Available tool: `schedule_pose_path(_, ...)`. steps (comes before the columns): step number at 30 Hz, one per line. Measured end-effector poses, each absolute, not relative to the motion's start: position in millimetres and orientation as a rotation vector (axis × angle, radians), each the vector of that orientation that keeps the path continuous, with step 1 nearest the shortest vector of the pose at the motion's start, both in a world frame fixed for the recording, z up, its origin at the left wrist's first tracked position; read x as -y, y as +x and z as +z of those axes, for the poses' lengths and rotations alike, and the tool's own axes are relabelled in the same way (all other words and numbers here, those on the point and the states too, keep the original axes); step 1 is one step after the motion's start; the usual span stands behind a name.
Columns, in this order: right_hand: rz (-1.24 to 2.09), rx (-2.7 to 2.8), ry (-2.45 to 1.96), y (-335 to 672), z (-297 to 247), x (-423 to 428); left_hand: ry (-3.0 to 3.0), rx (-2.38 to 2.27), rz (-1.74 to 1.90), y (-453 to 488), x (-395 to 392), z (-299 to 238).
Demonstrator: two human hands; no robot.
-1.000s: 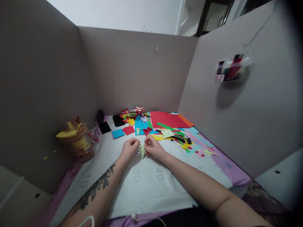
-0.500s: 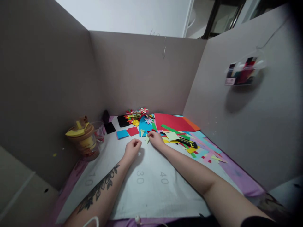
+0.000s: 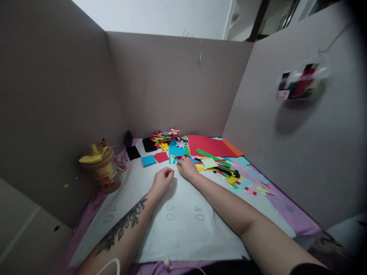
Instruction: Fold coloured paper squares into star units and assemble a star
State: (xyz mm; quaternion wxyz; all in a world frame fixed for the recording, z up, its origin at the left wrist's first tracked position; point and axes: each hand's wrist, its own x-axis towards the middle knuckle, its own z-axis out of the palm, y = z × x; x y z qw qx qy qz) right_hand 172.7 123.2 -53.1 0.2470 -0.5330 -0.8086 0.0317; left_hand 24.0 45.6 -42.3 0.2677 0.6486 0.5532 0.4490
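My left hand (image 3: 164, 178) is closed, its thumb pressed against curled fingers, just above the white cloth. Whatever may be in its pinch is hidden. To the right and slightly farther away, my right hand (image 3: 187, 168) bends down at the near edge of the coloured paper, fingers together; its fingertips and anything under them are hidden. Beside them lies a small pale yellow folded paper piece (image 3: 172, 158) on a blue paper sheet (image 3: 173, 147). Red paper squares (image 3: 161, 157) and blue paper squares (image 3: 148, 160) lie beyond my left hand.
Folded paper stars (image 3: 164, 138) are heaped at the back near a black phone (image 3: 148, 144). Red sheets (image 3: 210, 146), paper strips and a black-yellow cutter (image 3: 228, 170) lie right. A lidded cup (image 3: 104, 168) stands left. Grey panels (image 3: 177, 84) enclose the table.
My right hand has turned more palm-down, covering the pale folded paper seen at its fingertips before. My left hand has moved slightly right, still closed. The view has shifted slightly.
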Motion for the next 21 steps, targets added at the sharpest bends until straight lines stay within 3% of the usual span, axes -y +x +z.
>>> schedule_pose_path(14, 0.035, 2.118, -1.361, 170.5, -28.1, -116.4, 2.209, -1.485, 0.958, 26.6, -28.7, -37.6)
schedule_pose_path(21, 0.016, 2.608, -1.13, 99.0, -7.7, -121.9, 2.399, -1.531, 0.626, 27.5, -23.0, -33.9)
